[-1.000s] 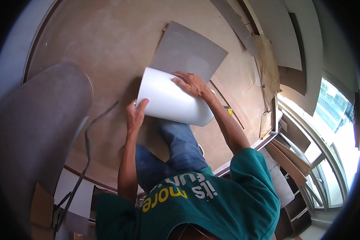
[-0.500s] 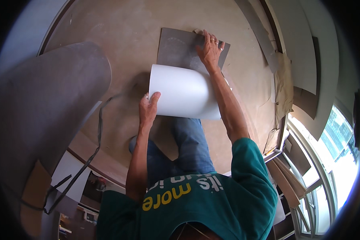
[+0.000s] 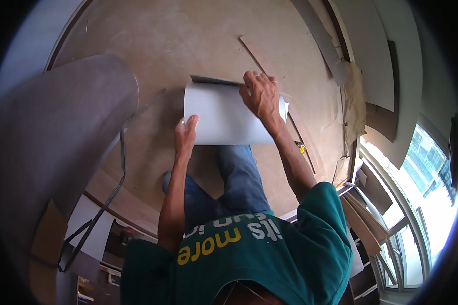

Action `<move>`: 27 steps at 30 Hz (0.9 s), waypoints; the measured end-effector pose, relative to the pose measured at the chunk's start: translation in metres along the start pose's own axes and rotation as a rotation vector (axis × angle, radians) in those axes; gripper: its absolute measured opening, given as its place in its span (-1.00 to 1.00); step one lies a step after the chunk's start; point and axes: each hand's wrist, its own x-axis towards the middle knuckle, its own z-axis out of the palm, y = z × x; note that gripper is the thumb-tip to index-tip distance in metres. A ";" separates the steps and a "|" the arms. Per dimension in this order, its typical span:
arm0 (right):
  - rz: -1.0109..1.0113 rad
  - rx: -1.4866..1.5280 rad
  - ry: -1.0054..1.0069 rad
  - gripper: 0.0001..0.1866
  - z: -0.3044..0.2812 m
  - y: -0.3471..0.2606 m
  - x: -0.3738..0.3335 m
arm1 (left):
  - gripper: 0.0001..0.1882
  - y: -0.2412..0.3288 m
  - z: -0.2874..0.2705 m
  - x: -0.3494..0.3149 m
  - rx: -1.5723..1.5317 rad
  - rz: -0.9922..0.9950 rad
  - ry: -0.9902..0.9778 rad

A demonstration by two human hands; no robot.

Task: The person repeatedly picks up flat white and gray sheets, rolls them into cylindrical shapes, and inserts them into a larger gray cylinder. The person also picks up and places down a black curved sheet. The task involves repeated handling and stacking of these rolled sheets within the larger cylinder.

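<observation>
A flexible sheet [image 3: 226,114], white on one face and grey on the other, is curled above the work surface near my legs. Its grey face shows only as a narrow band along the far edge. My left hand [image 3: 185,134] is closed on the sheet's left edge, thumb on the white face. At the far right edge, my right hand [image 3: 262,99] has its fingers bent over the sheet, palm down; the fingertips are partly hidden. A thin wooden strip [image 3: 253,51] lies slantwise beyond and right of the sheet, with a yellow and black tape measure [image 3: 301,147] beside it.
A large curled grey-brown sheet [image 3: 76,117] stands at the left, a dark strap [image 3: 122,162] hanging beside it. The brown work surface [image 3: 152,40] has a raised rim. Crumpled brown paper [image 3: 355,96] and leaning panels [image 3: 376,56] border the right side, near a window [image 3: 427,162].
My right hand has drawn the sheet's far part toward me, so the grey area has shrunk to a band. The wooden strip and tape measure have come into view. My left hand keeps its hold.
</observation>
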 end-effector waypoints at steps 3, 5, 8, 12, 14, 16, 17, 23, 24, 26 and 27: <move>-0.106 -0.005 0.047 -0.54 0.000 -0.028 -0.041 | -0.52 -0.001 0.003 0.001 0.028 0.072 -0.015; -0.052 -0.013 -0.080 -0.31 -0.007 -0.037 -0.057 | -0.51 -0.001 0.005 -0.001 0.013 0.069 -0.012; -0.017 0.002 -0.087 -0.26 -0.004 -0.034 -0.071 | -0.50 -0.003 0.006 -0.005 -0.008 0.088 -0.030; -0.067 0.075 0.028 -0.29 0.019 -0.019 -0.090 | -0.39 -0.010 -0.007 -0.001 -0.006 0.030 -0.120; -0.066 0.080 0.009 -0.33 0.022 -0.017 -0.096 | -0.28 -0.008 -0.013 0.005 -0.236 -0.084 -0.190; -0.088 0.086 0.046 -0.34 0.028 -0.016 -0.102 | -0.21 -0.016 -0.030 0.038 -0.343 -0.240 -0.393; -0.087 0.094 0.047 -0.35 0.028 -0.016 -0.103 | -0.17 -0.009 -0.038 0.052 -0.368 -0.307 -0.510; -0.076 0.136 0.021 -0.38 0.020 -0.017 -0.108 | -0.35 0.008 -0.020 0.072 -0.079 -0.330 -0.472; -0.076 0.143 0.006 -0.40 0.016 -0.017 -0.108 | -0.39 0.007 -0.019 0.069 -0.056 -0.316 -0.470; -0.056 0.215 0.006 -0.44 0.012 -0.015 -0.104 | -0.41 -0.006 -0.020 0.055 -0.129 -0.276 -0.402; -0.041 0.275 0.021 -0.45 0.012 -0.012 -0.098 | -0.42 -0.012 -0.021 0.048 -0.168 -0.253 -0.367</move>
